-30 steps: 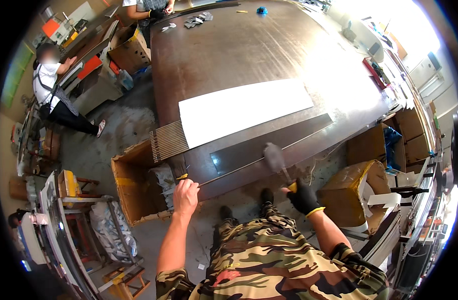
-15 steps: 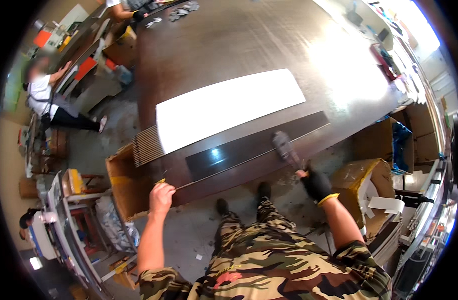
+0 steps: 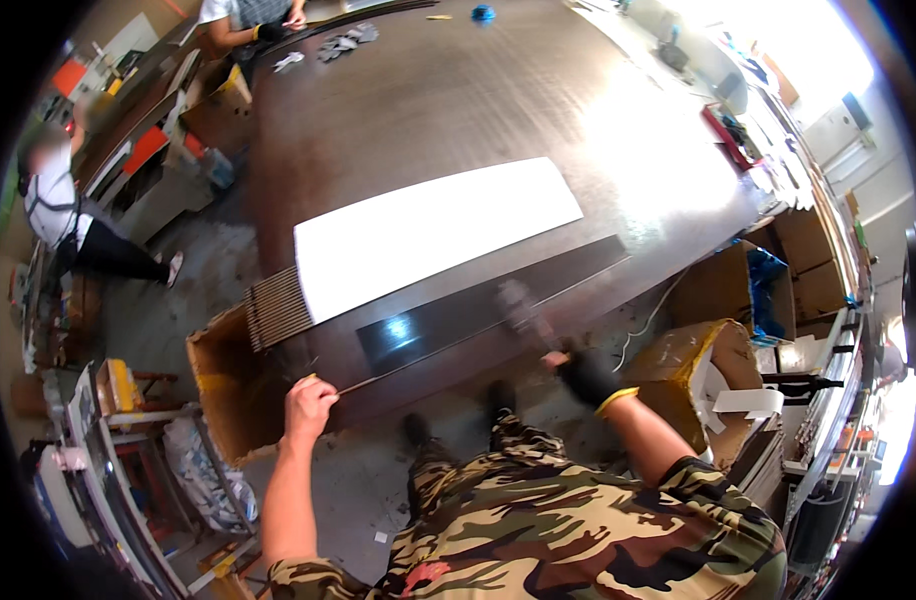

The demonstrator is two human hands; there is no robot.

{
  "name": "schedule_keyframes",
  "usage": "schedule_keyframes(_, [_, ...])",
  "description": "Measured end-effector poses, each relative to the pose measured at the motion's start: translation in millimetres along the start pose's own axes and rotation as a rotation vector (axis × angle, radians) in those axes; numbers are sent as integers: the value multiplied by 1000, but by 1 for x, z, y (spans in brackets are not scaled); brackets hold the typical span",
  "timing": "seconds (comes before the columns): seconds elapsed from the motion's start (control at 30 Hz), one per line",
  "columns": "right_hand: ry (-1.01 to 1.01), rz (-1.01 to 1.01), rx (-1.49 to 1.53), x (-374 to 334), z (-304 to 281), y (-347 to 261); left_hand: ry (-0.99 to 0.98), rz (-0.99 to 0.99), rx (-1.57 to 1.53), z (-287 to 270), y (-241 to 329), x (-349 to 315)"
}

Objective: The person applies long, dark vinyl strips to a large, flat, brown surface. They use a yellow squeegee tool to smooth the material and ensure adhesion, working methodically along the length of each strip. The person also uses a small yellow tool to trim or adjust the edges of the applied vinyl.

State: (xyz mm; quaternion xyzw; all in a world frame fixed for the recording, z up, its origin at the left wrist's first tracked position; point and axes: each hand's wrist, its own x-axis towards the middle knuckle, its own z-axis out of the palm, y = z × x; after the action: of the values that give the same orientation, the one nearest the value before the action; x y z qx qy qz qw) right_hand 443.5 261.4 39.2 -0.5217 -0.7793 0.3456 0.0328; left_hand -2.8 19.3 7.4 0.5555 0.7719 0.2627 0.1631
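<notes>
Your left hand [image 3: 308, 402] is bare, at the near edge of the big metal table [image 3: 428, 110], toward its near-left corner. Fingers pinched together on the left end of a thin metal rod [image 3: 448, 350] that runs rightward along that near edge.

Your right hand [image 3: 585, 375], in a black glove with a yellow cuff, sits further right along the same edge. Fingers wrapped tight around the handle of a brush-like tool [image 3: 523, 312]; its head is blurred and lies over the near edge of the table, at or just above the rod. Contact between the two cannot be told.

Just beyond the rod, a dark flat strip [image 3: 478, 308] lies parallel to the edge. Beyond that, a long white sheet [image 3: 433, 232] spans the middle of the table. A stack of thin rods [image 3: 276, 303] pokes out at the sheet's left end, over the table's left edge.

An open cardboard box [image 3: 223, 385] stands on the floor below the near-left corner. Another person [image 3: 63, 205] stands well off to the left.
</notes>
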Motion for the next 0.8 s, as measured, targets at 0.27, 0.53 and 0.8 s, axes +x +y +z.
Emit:
schedule_keyframes(0.27, [-318,-272,-92,-17,88,-136,-88,-153,-37,-7,-2,0])
schedule_keyframes(0.53, [179,554,198,64,-134,154,-121,-181,-31,-9,-2,4])
schedule_keyframes(0.8, [-305,-132,119,24,57,63,-174,-251,-21,-9,0,16])
